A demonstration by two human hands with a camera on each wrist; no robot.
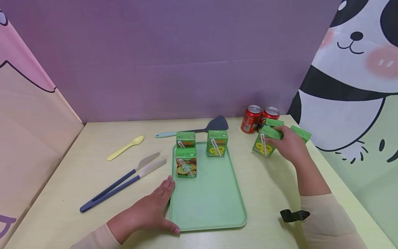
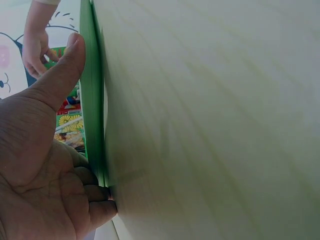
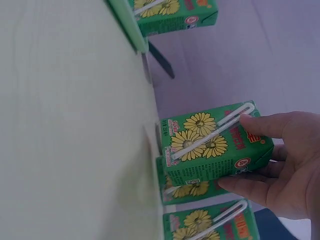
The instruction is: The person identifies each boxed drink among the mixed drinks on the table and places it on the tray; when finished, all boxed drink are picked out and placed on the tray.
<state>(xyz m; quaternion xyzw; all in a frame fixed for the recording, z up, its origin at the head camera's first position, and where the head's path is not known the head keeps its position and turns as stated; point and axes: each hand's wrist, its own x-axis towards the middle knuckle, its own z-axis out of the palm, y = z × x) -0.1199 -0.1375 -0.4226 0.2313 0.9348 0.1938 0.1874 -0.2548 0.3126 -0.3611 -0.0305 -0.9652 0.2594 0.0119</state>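
My right hand (image 1: 291, 145) grips a green juice box (image 3: 215, 142) printed with yellow flowers, a white straw on its front. The box is slightly tilted, in front of two more green juice boxes (image 1: 301, 133) at the table's right. My left hand (image 1: 152, 206) rests along the left edge of a pale green tray (image 1: 211, 204), thumb at its near corner and fingers against its side. On the tray's far part stand two juice boxes one behind the other at the left, the nearer a brown-and-green juice box (image 1: 186, 163), and one flower-printed juice box (image 1: 217, 144) at the right.
Two red cans (image 1: 251, 119) stand at the back right, behind the juice boxes. A spatula (image 1: 214, 125) lies beyond the tray. Left of the tray lie a yellow spoon (image 1: 125, 148) and blue-handled tongs (image 1: 121, 183). A purple wall (image 1: 186, 62) closes off the table's back.
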